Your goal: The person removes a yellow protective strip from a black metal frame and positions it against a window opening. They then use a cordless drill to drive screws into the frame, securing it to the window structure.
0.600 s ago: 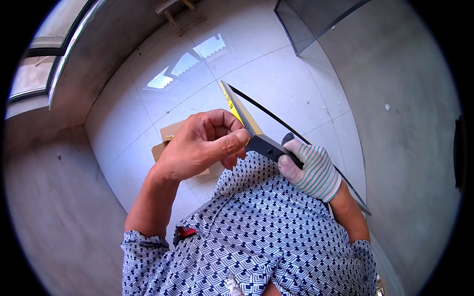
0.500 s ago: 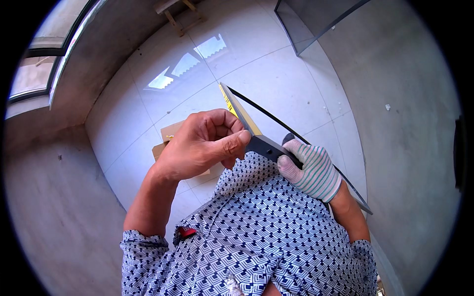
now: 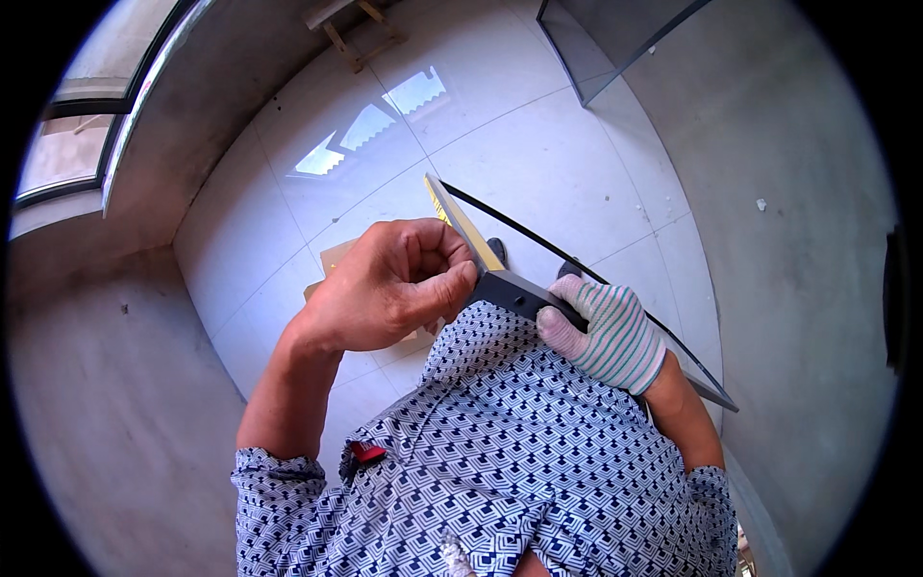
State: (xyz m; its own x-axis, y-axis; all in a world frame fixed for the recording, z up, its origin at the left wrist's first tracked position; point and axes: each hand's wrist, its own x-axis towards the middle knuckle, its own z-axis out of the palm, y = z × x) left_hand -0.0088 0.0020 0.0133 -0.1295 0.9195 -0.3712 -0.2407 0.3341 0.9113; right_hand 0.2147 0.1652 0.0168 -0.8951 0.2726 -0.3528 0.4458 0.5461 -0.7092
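Note:
A dark grey frame [image 3: 514, 292], with a yellow strip along one side, is held in front of my body, its far corner pointing away. My right hand [image 3: 608, 332], in a white glove with green stripes and dark fingertips, grips its near edge with thumb and fingers. A long thin black bar [image 3: 524, 231] of the frame runs from the far corner past this hand to the lower right. My bare left hand [image 3: 394, 288] is closed in a pinch against the frame's left side; whatever lies between its fingertips is hidden.
Brown cardboard [image 3: 335, 256] lies on the glossy tiled floor [image 3: 279, 207] behind my left hand. A dark-edged mesh panel [image 3: 615, 43] leans at the right wall. A wooden stool [image 3: 356, 34] stands far off by the left wall, near a window [image 3: 77, 144].
The frame's far corner has dipped slightly toward me, and its lower right end has shifted a little right. My left hand stays pinched. A dark shoe tip now shows beside the frame.

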